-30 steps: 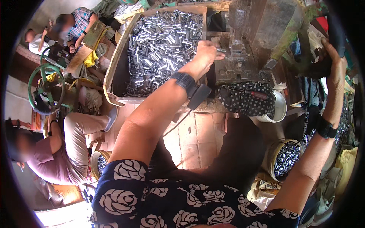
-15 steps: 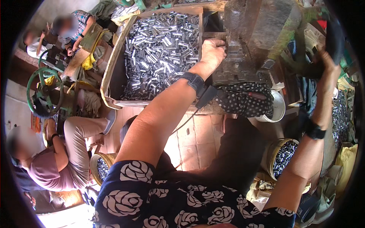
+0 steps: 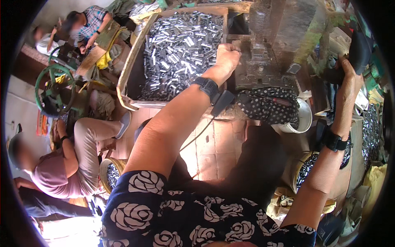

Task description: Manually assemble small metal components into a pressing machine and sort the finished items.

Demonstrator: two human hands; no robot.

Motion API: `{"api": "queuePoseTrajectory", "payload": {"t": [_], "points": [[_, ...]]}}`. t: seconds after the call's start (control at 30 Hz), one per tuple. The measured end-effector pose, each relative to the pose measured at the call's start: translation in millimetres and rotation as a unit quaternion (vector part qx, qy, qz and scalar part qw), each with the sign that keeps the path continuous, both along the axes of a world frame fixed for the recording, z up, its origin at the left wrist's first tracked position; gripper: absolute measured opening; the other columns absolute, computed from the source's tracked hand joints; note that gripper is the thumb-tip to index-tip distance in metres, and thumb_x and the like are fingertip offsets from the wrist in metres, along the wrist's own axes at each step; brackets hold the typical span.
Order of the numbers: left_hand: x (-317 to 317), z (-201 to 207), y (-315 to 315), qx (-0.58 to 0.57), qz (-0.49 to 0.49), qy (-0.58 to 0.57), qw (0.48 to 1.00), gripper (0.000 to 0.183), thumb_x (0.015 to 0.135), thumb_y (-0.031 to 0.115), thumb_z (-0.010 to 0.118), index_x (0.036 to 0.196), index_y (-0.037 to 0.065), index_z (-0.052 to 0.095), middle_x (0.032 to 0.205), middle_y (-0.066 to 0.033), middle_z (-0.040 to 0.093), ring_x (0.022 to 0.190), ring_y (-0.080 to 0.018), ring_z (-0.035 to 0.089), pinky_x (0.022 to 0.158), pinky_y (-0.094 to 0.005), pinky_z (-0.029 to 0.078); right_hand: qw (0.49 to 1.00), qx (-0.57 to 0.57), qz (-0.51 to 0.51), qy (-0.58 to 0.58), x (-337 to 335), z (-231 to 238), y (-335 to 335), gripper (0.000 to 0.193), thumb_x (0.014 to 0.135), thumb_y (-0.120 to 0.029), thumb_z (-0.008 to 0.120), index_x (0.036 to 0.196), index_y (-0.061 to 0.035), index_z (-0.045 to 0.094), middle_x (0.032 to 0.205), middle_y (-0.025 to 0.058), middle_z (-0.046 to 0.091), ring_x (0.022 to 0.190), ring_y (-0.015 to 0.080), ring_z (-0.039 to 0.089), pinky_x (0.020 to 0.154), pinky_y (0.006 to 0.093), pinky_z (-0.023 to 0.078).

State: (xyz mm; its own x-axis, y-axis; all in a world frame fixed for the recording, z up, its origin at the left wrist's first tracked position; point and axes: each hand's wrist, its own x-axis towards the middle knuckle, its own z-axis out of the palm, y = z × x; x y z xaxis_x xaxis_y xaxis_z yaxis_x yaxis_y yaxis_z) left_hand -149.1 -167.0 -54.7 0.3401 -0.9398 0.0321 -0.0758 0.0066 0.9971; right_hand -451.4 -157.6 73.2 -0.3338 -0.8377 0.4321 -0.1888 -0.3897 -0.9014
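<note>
My left hand [image 3: 227, 58] is closed, its fingertips curled together between the box of metal tubes and the machine bed [image 3: 257, 61]. What its fingers hold, if anything, is too small to make out. Short shiny metal tubes [image 3: 181, 53] fill the wooden box [image 3: 124, 78] to its left. Out to the right, my right hand [image 3: 349, 78] is wrapped around a dark machine handle [image 3: 334, 76], partly hidden in shadow. A large dark rounded machine part [image 3: 360, 49] is just above that hand.
A dotted cloth [image 3: 267, 108] with a screwdriver [image 3: 279, 101] lies before the machine, beside a white bucket [image 3: 304, 117]. Buckets of metal pieces stand by both my legs. At left, a co-worker [image 3: 57, 168] sits near a green handwheel [image 3: 55, 90]; two other people sit farther back.
My left hand has drawn back from the machine bed toward the box. My right hand has shifted a little left, along with the dark machine part. The whole view has swung slightly.
</note>
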Motion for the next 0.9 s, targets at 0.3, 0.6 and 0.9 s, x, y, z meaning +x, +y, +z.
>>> {"api": "queuePoseTrajectory", "payload": {"t": [0.3, 0.6, 0.9], "points": [[70, 36, 93, -0.002, 0.006, -0.127, 0.992, 0.022, 0.073, 0.011, 0.059, 0.088, -0.005, 0.062, 0.07, -0.0064, 0.06, 0.059, -0.0116, 0.054, 0.05, -0.0229, 0.041, 0.999, -0.019, 0.02, -0.042, -9, -46, -14, 0.013, 0.069, -0.008, 0.069, 0.077, -0.0022, 0.06, 0.072, 0.0023, 0.06, 0.069, 0.012, 0.054, 0.07, 0.0239, 0.041], [130, 18, 150, 0.033, 0.086, -0.383, 0.919, 0.012, 0.072, 0.006, 0.062, 0.079, -0.003, 0.065, 0.063, -0.0044, 0.061, 0.06, -0.0078, 0.052, 0.055, -0.0247, 0.043, 0.998, -0.046, 0.033, -0.034, -5, -54, -26, 0.015, 0.067, -0.007, 0.07, 0.079, -0.0018, 0.063, 0.075, 0.0011, 0.061, 0.069, 0.0098, 0.055, 0.067, 0.0224, 0.042], [132, -12, 143, 0.094, 0.063, -0.524, 0.844, 0.019, 0.073, 0.015, 0.06, 0.088, 0.005, 0.065, 0.085, -0.0141, 0.064, 0.081, -0.0299, 0.061, 0.074, -0.0371, 0.047, 0.999, -0.029, -0.027, 0.032, -1, -53, -8, 0.028, 0.071, -0.015, 0.068, 0.09, 0.0043, 0.061, 0.091, 0.0071, 0.061, 0.081, 0.0139, 0.055, 0.077, 0.0259, 0.042]]}}
